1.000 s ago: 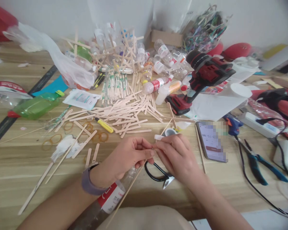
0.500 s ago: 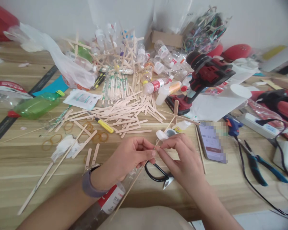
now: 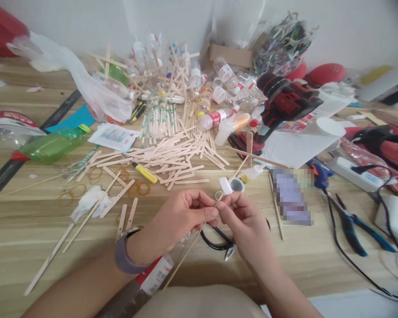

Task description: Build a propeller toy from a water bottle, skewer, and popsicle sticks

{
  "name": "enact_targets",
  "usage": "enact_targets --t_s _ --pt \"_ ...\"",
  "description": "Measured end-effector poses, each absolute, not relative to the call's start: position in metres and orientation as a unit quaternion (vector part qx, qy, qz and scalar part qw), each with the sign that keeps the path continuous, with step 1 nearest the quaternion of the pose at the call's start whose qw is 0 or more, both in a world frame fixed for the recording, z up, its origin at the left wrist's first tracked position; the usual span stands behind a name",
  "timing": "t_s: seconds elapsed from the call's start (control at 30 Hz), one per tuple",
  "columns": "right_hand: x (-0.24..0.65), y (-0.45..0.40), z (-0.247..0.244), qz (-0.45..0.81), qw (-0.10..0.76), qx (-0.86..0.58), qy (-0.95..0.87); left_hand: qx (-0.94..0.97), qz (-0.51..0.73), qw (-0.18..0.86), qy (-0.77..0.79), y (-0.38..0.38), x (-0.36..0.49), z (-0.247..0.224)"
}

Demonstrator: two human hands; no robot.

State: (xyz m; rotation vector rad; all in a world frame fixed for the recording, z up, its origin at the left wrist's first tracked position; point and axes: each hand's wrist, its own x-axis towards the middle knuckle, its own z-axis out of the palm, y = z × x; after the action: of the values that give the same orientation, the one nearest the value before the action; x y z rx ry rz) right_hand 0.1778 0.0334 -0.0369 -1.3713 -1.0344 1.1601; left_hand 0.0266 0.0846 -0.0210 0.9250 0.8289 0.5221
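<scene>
A thin wooden skewer [image 3: 183, 260] runs from near my lap up between both hands. My left hand [image 3: 182, 214] pinches it between thumb and fingers. Fingertip to fingertip with the left, my right hand [image 3: 247, 223] is closed on a small thin loop, apparently a rubber band [image 3: 219, 195], around the skewer. Just beyond the fingers is a white bottle cap [image 3: 224, 186]; whether the skewer passes through it I cannot tell. Farther up, two crossed craft sticks [image 3: 249, 148] appear at the skewer's far end. Black-handled scissors [image 3: 215, 244] lie below my hands, partly hidden by the right one.
A plastic bottle [image 3: 155, 276] lies under my left forearm. Beyond my hands spread loose craft sticks [image 3: 182, 154], a yellow cutter [image 3: 145, 173] and several rubber bands [image 3: 142, 189]. To the right are a red drill [image 3: 281, 106], a phone [image 3: 292, 196], a glue gun [image 3: 321, 174] and pliers [image 3: 354, 225].
My right hand has turned and drawn its fingers in closer against the skewer and the left fingertips. The crossed sticks have shifted slightly right; the left hand has barely moved.
</scene>
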Motion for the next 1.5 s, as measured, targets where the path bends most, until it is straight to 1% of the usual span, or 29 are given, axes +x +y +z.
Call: enact_targets --t_s 0.27,0.4,0.57,0.77,1.03,1.27,1.5 --pt "0.172 0.034 -0.044 0.547 0.559 -0.485 -0.391 0.381 0.242 0.818 0.357 0.085 0.027 -0.018" --pt "0.175 0.030 -0.050 0.562 0.568 -0.469 -0.375 0.365 0.237 0.831 0.346 0.086 0.028 -0.019" --pt "0.179 0.031 -0.049 0.565 0.560 -0.495 -0.350 0.362 0.228 0.838 0.338 0.087 0.028 -0.021" --pt "0.179 0.039 -0.042 0.544 0.577 -0.505 -0.340 0.352 0.209 0.845 0.343 0.089 0.027 -0.023" --pt "0.175 0.046 -0.040 0.589 0.567 -0.509 -0.267 0.345 0.206 0.838 0.369 0.089 0.029 -0.020" --pt "0.175 0.050 -0.033 0.607 0.560 -0.479 -0.297 0.339 0.182 0.854 0.350 0.093 0.026 -0.021" --pt "0.176 0.055 -0.029 0.602 0.551 -0.468 -0.338 0.364 0.178 0.842 0.355 0.099 0.023 -0.020"
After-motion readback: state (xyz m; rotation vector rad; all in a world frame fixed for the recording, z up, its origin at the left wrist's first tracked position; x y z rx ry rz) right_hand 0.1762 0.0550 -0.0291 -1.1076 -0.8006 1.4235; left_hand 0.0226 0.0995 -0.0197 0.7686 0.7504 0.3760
